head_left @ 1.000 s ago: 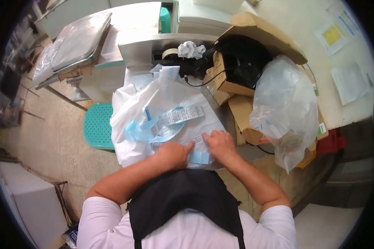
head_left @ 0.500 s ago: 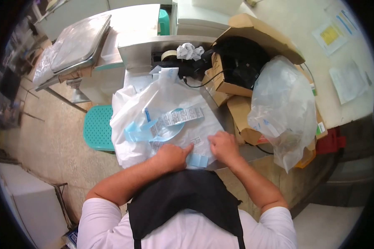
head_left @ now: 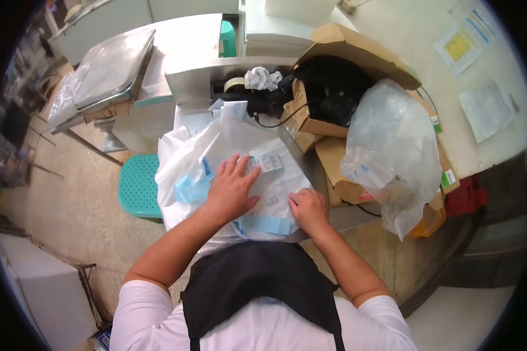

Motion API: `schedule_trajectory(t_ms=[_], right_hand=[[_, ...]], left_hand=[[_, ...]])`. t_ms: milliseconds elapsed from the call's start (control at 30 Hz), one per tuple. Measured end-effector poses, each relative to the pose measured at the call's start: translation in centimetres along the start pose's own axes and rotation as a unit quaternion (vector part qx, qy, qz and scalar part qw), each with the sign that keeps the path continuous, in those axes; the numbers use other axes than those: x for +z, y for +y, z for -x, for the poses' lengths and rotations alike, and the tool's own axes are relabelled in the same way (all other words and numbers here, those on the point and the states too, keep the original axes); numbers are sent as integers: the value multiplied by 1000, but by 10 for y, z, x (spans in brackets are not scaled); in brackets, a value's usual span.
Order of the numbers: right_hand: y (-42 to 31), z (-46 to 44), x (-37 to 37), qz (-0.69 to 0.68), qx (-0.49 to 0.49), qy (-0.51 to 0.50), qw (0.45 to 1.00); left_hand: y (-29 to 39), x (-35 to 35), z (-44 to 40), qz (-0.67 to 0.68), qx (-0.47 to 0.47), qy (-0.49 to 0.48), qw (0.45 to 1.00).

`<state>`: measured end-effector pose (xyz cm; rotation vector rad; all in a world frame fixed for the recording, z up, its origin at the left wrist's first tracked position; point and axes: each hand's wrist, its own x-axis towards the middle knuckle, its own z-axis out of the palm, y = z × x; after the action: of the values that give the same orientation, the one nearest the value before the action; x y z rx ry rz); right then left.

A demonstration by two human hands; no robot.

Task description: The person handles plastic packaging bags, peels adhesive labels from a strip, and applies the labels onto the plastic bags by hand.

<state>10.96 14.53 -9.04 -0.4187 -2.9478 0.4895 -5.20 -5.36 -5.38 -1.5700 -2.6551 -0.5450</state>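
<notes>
White plastic sheeting [head_left: 216,137] lies spread over the metal worktop in front of me. My left hand [head_left: 231,190] rests palm down on it with the fingers spread, partly covering a strip of printed labels [head_left: 267,163]. Blue backing strip [head_left: 192,190] shows just left of that hand. Another light blue strip [head_left: 265,224] lies below it, near the front edge. A small printed label [head_left: 272,201] sits on the plastic between my hands. My right hand [head_left: 309,209] touches the right side of the plastic, its fingers curled; what they hold, if anything, is hidden.
Cardboard boxes [head_left: 334,158] with a black item stand at the right, a clear plastic bag [head_left: 392,146] over them. Behind the plastic are a tape roll [head_left: 235,85] and crumpled paper [head_left: 262,78]. A green stool [head_left: 139,186] stands left; a metal tray [head_left: 114,67] lies back left.
My left hand has moved up and left from the small label and spread open over the label strip. More of the lower blue strip shows. My right hand has curled its fingers.
</notes>
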Motion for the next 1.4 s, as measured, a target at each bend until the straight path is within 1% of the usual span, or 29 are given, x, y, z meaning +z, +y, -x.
schedule_trajectory(t_ms=[33, 100, 133, 200, 233, 400, 533, 600, 633, 700, 733, 833, 867, 900, 967, 1000, 1033, 1100, 1200, 1267, 1300, 1333, 1400], right_hand=[[3, 0, 3, -13, -5, 14, 1000], [7, 2, 7, -40, -15, 42, 998], [7, 2, 8, -18, -1, 96, 995], [6, 3, 7, 28, 29, 200, 979], [7, 5, 5, 25, 30, 183, 982], [13, 9, 0, 9, 15, 93, 995], [6, 10, 3, -8, -16, 116, 993], [3, 10, 0, -14, -26, 128, 991], [4, 9, 1, -25, -15, 126, 992], [7, 10, 3, -47, 8, 124, 991], [8, 10, 4, -41, 0, 127, 991], [1, 6, -5, -37, -14, 141, 989], [-4, 3, -11, -46, -13, 149, 988], [-14, -1, -19, -56, -13, 156, 986], [-27, -5, -28, -133, -15, 171, 976], [-33, -5, -32, -172, -14, 179, 969], [-39, -6, -36, -213, 3, 171, 962], [-49, -6, -41, -295, 35, 154, 942], [-53, -8, -46, -408, 80, 158, 896], [-43, -12, -37, -492, 85, 182, 847], [-36, -14, -28, -533, 87, 193, 819], [-28, -17, -23, -594, 124, 171, 776], [-22, -21, -20, -711, 203, 99, 666]], left_hand=[[-3, 4, 1, -14, -13, -33, 999], [-9, 13, 5, -17, -21, -62, 998], [-12, 17, 7, -18, -25, -78, 996], [-21, 22, 8, -16, -68, -92, 993], [-24, 23, 9, -14, -90, -100, 991], [-26, 17, 8, -9, -88, -87, 992], [-20, 18, 10, -26, -77, -62, 995], [-13, 17, 13, -21, -66, -25, 997], [-8, 15, 15, -19, -60, -6, 998], [6, 7, 19, 23, 6, 53, 998], [13, 6, 19, 44, 40, 83, 995], [36, 13, 15, 168, 99, 76, 978], [42, 12, 12, 163, 111, 105, 975], [45, 10, 9, 193, 89, 95, 973], [48, 5, 0, 251, 48, 71, 964], [46, 1, -3, 230, 70, 77, 968], [44, 0, -4, 225, 63, 66, 970], [41, 2, -7, 213, 49, 46, 975], [40, 6, -6, 211, -26, 25, 977], [38, 8, -3, 216, -4, 42, 975], [36, 9, -1, 219, 7, 50, 974], [32, 11, 1, 236, 10, 46, 971], [25, 16, 1, 269, 17, 41, 962]])
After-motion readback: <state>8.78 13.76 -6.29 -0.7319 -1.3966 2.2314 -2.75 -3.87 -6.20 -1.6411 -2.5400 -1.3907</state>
